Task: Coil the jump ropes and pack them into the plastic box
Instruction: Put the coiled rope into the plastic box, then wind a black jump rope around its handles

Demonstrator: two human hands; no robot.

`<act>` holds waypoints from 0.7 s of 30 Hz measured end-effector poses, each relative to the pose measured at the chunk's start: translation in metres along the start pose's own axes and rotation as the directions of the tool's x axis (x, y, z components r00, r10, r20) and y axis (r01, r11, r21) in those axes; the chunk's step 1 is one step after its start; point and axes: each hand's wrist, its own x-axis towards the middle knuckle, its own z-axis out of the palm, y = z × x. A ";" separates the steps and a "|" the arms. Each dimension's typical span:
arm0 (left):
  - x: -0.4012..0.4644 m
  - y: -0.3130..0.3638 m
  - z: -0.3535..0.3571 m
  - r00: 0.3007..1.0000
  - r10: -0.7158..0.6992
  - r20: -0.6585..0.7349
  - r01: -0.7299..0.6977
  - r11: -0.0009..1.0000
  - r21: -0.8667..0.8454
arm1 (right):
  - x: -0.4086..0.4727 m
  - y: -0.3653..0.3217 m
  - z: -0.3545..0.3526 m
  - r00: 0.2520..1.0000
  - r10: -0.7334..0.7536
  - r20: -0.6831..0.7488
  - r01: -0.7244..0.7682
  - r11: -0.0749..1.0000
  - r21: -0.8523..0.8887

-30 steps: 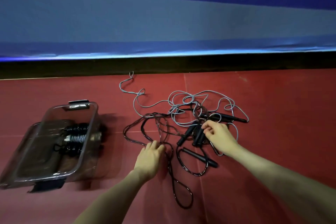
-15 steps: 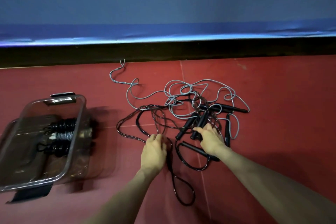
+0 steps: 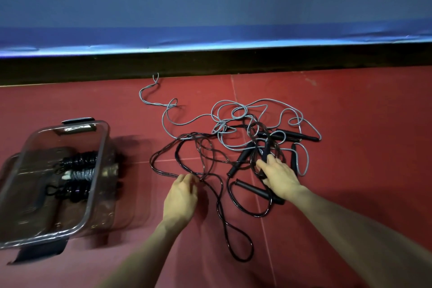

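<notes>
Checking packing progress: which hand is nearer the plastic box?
Left. The left hand is right of the box, on the black rope; the right hand lies farther right, among the handles.

The red floor (image 3: 350,105) is carrying a clear plastic box (image 3: 98,170) at the left and a tangle of jump ropes at the center. A grey rope (image 3: 163,121) is trailing toward the wall, while a black rope (image 3: 224,224) is looping nearer, with black handles (image 3: 254,190) lying among the cords.
</notes>
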 end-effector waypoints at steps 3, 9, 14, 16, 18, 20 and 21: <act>0.002 -0.002 -0.001 1.000 -0.008 -0.013 0.008 1.000 0.000 | 0.001 0.004 -0.009 0.998 0.056 -0.036 -0.043 0.956 0.291; 0.007 0.005 -0.008 1.000 0.025 0.009 -0.025 0.999 -0.021 | 0.003 -0.002 -0.068 0.908 0.195 -0.371 0.081 0.787 0.612; 0.022 0.038 -0.045 0.993 0.048 -0.104 -0.056 0.996 -0.074 | -0.009 -0.016 -0.148 0.856 0.370 -0.362 0.167 0.465 0.870; 0.031 0.051 -0.060 0.989 0.063 -0.135 -0.073 0.995 -0.073 | -0.006 -0.024 -0.172 0.888 0.354 -0.295 0.179 0.324 0.929; 0.026 0.075 -0.088 0.975 0.115 -0.189 -0.133 0.987 -0.086 | -0.025 -0.033 -0.211 0.896 0.335 -0.293 0.226 0.225 0.948; 0.023 0.093 -0.111 0.966 0.129 -0.223 -0.160 0.979 -0.129 | -0.038 -0.045 -0.247 0.903 0.315 -0.292 0.274 0.101 0.956; 0.018 0.104 -0.126 0.963 0.128 -0.235 -0.171 0.971 -0.170 | -0.051 -0.054 -0.269 0.903 0.310 -0.297 0.303 0.030 0.952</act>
